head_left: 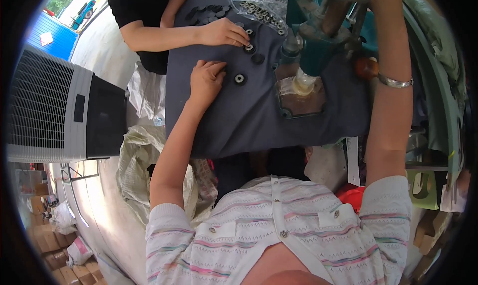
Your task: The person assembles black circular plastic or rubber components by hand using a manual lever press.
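Observation:
My left hand (206,83) rests on the grey cloth with its fingers curled in. Any object under those fingers is hidden. Beside it lies a black ring-shaped part (239,79) with a pale metal centre. My right forearm (393,51), with a silver bracelet (396,82), reaches up past the press; the hand is beyond the top edge. The teal bench press (318,51) stands on a square base plate (303,101). Across the cloth, a co-worker's hand (224,32) touches one of two more ring-shaped parts (249,48).
A clear plastic bag (259,13) of small metal parts and several black discs (209,15) lie at the table's far side. An air cooler (64,106) stands left, with a woven sack (142,160) beside the table. An orange-brown knob (366,68) sticks out near my right forearm.

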Demonstrator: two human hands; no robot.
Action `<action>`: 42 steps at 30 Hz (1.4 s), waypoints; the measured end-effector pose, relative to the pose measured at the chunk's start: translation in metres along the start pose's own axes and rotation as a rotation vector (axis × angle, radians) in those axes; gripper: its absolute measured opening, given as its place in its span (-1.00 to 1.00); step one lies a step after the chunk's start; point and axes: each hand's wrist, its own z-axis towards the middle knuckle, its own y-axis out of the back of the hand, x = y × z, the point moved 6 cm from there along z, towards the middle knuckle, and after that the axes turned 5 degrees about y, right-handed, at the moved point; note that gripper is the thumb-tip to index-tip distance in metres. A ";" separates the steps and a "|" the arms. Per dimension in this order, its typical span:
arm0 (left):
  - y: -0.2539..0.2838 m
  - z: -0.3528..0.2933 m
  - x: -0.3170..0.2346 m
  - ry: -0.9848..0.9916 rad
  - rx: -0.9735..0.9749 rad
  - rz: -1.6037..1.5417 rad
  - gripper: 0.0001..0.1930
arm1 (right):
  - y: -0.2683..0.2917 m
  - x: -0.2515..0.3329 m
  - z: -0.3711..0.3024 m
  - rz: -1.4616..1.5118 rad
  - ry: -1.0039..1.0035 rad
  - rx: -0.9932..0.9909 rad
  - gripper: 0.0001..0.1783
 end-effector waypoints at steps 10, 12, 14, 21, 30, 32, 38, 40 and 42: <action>0.007 -0.019 -0.008 0.011 0.039 -0.238 -0.58 | -0.001 -0.001 0.001 -0.028 0.034 0.011 -0.80; 0.011 -0.017 -0.021 -0.027 -0.039 -0.175 -0.57 | -0.001 0.001 0.000 -0.025 0.039 0.015 -0.80; 0.013 -0.015 -0.042 -0.109 -0.025 -0.133 -0.58 | -0.002 0.002 -0.002 -0.046 0.031 -0.010 -0.80; 0.003 -0.023 -0.073 -0.279 0.083 -0.100 -0.64 | 0.000 0.002 -0.002 0.003 -0.002 -0.012 -0.81; -0.027 0.036 -0.057 -0.157 -0.004 -0.148 -0.77 | -0.004 0.000 0.002 0.021 0.041 0.013 -0.81; -0.044 0.042 -0.057 -0.157 0.069 -0.031 -0.90 | -0.005 0.001 -0.004 -0.004 -0.036 -0.009 -0.81; -0.024 0.033 -0.041 -0.165 0.022 -0.214 -0.89 | -0.013 0.000 -0.011 0.107 -0.052 0.006 -0.80; -0.009 0.037 -0.007 -0.008 -0.075 -0.296 -0.86 | -0.016 0.010 -0.012 0.120 -0.056 -0.002 -0.79; -0.007 0.052 0.033 -0.026 -0.212 -0.147 -0.86 | -0.013 0.019 -0.010 0.096 -0.053 -0.013 -0.77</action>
